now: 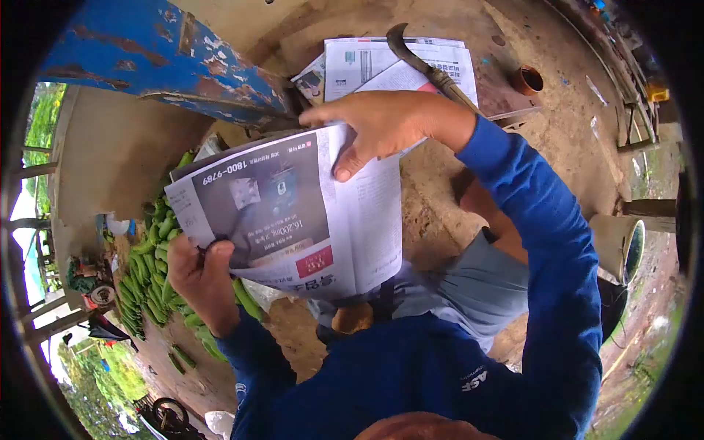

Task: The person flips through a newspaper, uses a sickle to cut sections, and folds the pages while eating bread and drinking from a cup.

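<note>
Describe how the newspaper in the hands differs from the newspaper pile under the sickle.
The held newspaper is supported by the left hand and right hand; the newspaper pile lies under the sickle. The held newspaper shows a large dark panel; the newspaper pile shows mostly white pages. Both are printed paper.

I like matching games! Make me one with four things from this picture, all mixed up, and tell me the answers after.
1. Newspaper
2. Sickle
3. Bananas
4. Cup

A. Green, in a heap
B. Reddish-brown, with a round mouth
C. Held by the left hand
D. Lying on the papers

Right pairs: 1-C, 2-D, 3-A, 4-B
</note>
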Demonstrator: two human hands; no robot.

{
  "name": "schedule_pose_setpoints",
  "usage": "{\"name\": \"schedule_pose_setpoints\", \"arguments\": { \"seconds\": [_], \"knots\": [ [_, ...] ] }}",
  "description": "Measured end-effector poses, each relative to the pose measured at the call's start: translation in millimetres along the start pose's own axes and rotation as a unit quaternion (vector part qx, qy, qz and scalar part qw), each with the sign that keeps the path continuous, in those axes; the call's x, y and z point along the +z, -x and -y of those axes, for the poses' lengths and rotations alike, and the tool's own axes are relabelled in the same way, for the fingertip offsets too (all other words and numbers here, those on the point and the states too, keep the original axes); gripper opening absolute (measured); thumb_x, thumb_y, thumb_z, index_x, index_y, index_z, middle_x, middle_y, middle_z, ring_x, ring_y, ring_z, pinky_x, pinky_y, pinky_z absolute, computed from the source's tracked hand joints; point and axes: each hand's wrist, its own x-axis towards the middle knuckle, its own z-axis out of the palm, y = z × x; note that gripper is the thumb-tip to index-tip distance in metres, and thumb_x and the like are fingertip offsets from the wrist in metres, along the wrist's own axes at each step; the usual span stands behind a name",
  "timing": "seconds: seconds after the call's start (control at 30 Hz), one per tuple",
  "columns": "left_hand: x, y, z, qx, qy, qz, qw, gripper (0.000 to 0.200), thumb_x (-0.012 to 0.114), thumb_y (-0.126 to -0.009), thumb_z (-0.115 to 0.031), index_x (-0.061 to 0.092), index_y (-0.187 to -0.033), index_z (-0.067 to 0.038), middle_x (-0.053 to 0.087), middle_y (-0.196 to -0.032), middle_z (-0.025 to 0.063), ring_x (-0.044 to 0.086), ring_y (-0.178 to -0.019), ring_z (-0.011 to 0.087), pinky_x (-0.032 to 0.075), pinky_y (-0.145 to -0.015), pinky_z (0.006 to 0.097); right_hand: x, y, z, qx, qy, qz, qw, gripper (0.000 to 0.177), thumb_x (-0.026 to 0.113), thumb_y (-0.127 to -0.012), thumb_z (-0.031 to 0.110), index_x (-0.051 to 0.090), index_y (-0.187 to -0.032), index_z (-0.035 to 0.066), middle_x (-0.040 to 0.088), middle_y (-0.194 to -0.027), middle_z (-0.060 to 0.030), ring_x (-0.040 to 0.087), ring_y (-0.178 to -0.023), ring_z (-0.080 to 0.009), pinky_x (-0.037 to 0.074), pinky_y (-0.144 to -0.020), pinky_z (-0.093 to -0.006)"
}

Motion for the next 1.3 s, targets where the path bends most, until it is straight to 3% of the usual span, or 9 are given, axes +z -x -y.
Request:
{"name": "schedule_pose_setpoints", "arguments": {
  "seconds": [0.07,0.27,0.47,0.7,0.87,1.0,1.07,1.17,1.3],
  "knots": [
    [-6,3,-17,0.000,0.005,0.001,1.000,0.043,0.083,-0.071,0.007,0.063,-0.108,-0.003,0.063,-0.100,-0.0003,0.060,-0.092,0.0107,0.051,-0.082,0.0258,-14,-1,26,0.106,-0.122,0.121,0.979,0.072,0.087,-0.077,0.029,0.059,-0.137,0.000,0.065,-0.130,-0.0200,0.064,-0.119,-0.0295,0.050,-0.101,-0.0383],
    [-22,-4,-27,0.095,-0.037,-0.004,0.995,0.047,0.082,-0.077,0.003,0.059,-0.117,-0.002,0.066,-0.110,0.0066,0.063,-0.100,0.0171,0.051,-0.088,0.0303,-11,17,12,-0.130,0.015,0.036,0.991,0.048,0.084,-0.084,0.028,0.067,-0.119,0.000,0.071,-0.099,-0.0128,0.069,-0.096,-0.0237,0.054,-0.084,-0.0350],
    [-15,-10,-65,0.162,-0.168,0.024,0.972,0.045,0.082,-0.081,-0.002,0.063,-0.122,0.004,0.068,-0.115,0.0094,0.062,-0.103,0.0179,0.051,-0.093,0.0313,-17,58,33,-0.015,-0.067,0.007,0.998,0.039,0.070,-0.096,0.032,0.061,-0.112,-0.002,0.071,-0.091,-0.0167,0.070,-0.085,-0.0293,0.052,-0.075,-0.0443],
    [4,1,-79,0.090,-0.102,0.046,0.990,0.044,0.084,-0.079,-0.002,0.066,-0.119,0.006,0.069,-0.112,0.0105,0.064,-0.099,0.0177,0.051,-0.090,0.0314,7,86,39,-0.089,0.067,-0.060,0.992,0.044,0.063,-0.101,0.034,0.051,-0.132,0.004,0.069,-0.099,-0.0208,0.069,-0.093,-0.0362,0.051,-0.080,-0.0468],
    [-3,8,-67,0.143,-0.031,0.040,0.988,0.076,0.087,-0.077,-0.004,0.048,-0.141,0.004,0.065,-0.124,0.0119,0.062,-0.109,0.0199,0.051,-0.095,0.0331,-4,84,40,0.028,-0.120,-0.030,0.992,0.036,0.071,-0.096,0.030,0.067,-0.115,0.000,0.068,-0.095,-0.0104,0.069,-0.075,-0.0196,0.055,-0.050,-0.0303],
    [8,8,-79,0.133,0.011,0.042,0.990,0.102,0.092,-0.072,-0.011,0.031,-0.152,0.002,0.059,-0.133,0.0170,0.062,-0.111,0.0225,0.052,-0.096,0.0352,-28,98,74,0.041,-0.040,-0.099,0.993,0.030,0.074,-0.093,0.025,0.070,-0.113,0.003,0.068,-0.096,-0.0125,0.068,-0.072,-0.0234,0.055,-0.056,-0.0352],
    [9,5,-75,0.138,0.036,0.062,0.988,0.110,0.096,-0.068,-0.017,0.028,-0.153,0.002,0.057,-0.136,0.0206,0.063,-0.110,0.0241,0.053,-0.095,0.0359,-32,96,59,-0.199,0.221,-0.259,0.919,0.026,0.075,-0.089,0.020,0.071,-0.111,0.006,0.068,-0.097,-0.0135,0.068,-0.078,-0.0321,0.054,-0.066,-0.0403],
    [28,-8,-92,0.148,0.149,0.144,0.967,0.119,0.099,-0.064,-0.028,0.026,-0.154,0.003,0.053,-0.140,0.0250,0.066,-0.106,0.0260,0.055,-0.090,0.0359,-36,110,88,-0.192,0.324,-0.342,0.861,0.024,0.074,-0.085,0.015,0.073,-0.108,0.008,0.068,-0.100,-0.0135,0.065,-0.086,-0.0388,0.052,-0.073,-0.0449],
    [58,-21,-102,0.200,-0.010,0.147,0.968,0.106,0.096,-0.066,-0.042,0.044,-0.145,0.006,0.062,-0.132,0.0241,0.069,-0.098,0.0266,0.058,-0.081,0.0373,-49,124,118,-0.174,0.300,-0.367,0.863,0.019,0.072,-0.085,0.010,0.073,-0.104,0.006,0.065,-0.096,-0.0093,0.063,-0.081,-0.0306,0.051,-0.068,-0.0415]
  ]
}}
